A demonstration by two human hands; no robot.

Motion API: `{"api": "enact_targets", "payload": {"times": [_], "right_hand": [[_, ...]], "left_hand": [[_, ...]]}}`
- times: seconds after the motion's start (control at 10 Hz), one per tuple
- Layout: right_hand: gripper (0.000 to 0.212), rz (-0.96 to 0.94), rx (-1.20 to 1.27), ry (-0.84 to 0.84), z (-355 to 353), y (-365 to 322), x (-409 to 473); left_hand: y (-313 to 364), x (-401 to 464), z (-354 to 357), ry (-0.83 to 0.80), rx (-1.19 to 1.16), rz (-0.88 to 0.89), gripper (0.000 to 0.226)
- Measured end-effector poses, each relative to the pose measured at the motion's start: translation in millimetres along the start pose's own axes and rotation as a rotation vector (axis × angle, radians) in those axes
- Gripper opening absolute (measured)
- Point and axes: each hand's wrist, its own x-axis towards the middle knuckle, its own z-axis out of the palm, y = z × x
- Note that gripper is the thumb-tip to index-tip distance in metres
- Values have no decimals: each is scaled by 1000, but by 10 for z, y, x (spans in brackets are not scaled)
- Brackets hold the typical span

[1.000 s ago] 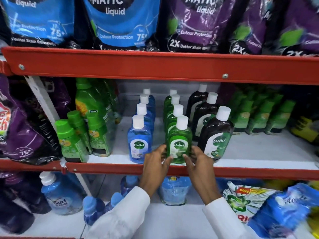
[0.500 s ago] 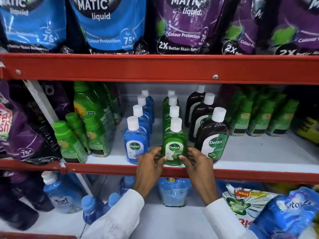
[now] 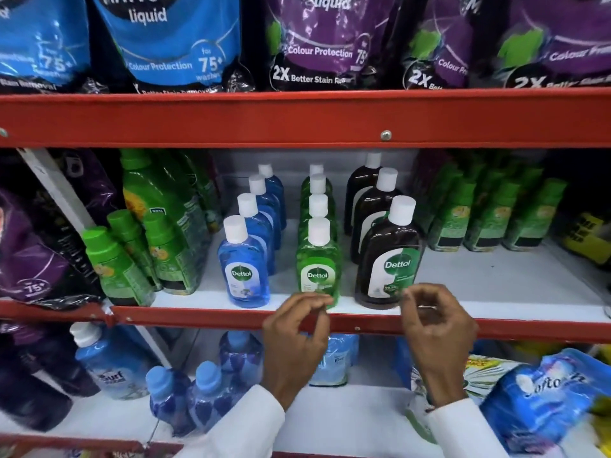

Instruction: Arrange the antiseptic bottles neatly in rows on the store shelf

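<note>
Three rows of white-capped antiseptic bottles run front to back on the white middle shelf [image 3: 496, 285]. The front blue bottle [image 3: 243, 269] leads the left row, the front green bottle [image 3: 318, 264] the middle row, the front brown bottle [image 3: 390, 259] the right row. My left hand [image 3: 297, 335] hovers just below the green bottle's base, fingers curled and pinched, holding nothing. My right hand [image 3: 436, 325] hangs with curled fingers at the brown bottle's lower right corner; whether a fingertip touches the bottle I cannot tell. Both wrists are in white sleeves.
Green-capped cleaner bottles [image 3: 112, 266] lean at the left of the rows, more green bottles [image 3: 489, 213] stand at the right. A red shelf rail [image 3: 198, 317] runs along the front edge. Detergent pouches [image 3: 172, 44] hang above; blue softener bottles [image 3: 109, 361] and packs sit below.
Both hands have let go of the front green bottle and drawn back down to the rail. My right hand has shifted right to the brown bottle.
</note>
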Motion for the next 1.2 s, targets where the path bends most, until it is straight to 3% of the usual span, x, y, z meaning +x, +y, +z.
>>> {"api": "enact_targets", "payload": {"times": [0.1,0.2,0.3,0.8,1.1,1.2], "right_hand": [[34,72,-5,-87,-98,225,250],[52,77,-71,-370,-150,392,450],[45,54,-105,-470,-182,480,581],[27,65,-7,-489,-280,524,619],[32,80,-21,-504,-293,496,617],[42,132,77,-372,-423,496,588]], "left_hand": [[80,-25,281,-162,25,-62,30],[111,-6,471,-252,79,-109,42],[156,41,579,-268,103,-138,46],[157,72,764,-70,44,-305,36],[149,81,764,-71,43,-263,37],[245,122,700,-41,82,-165,36]]}}
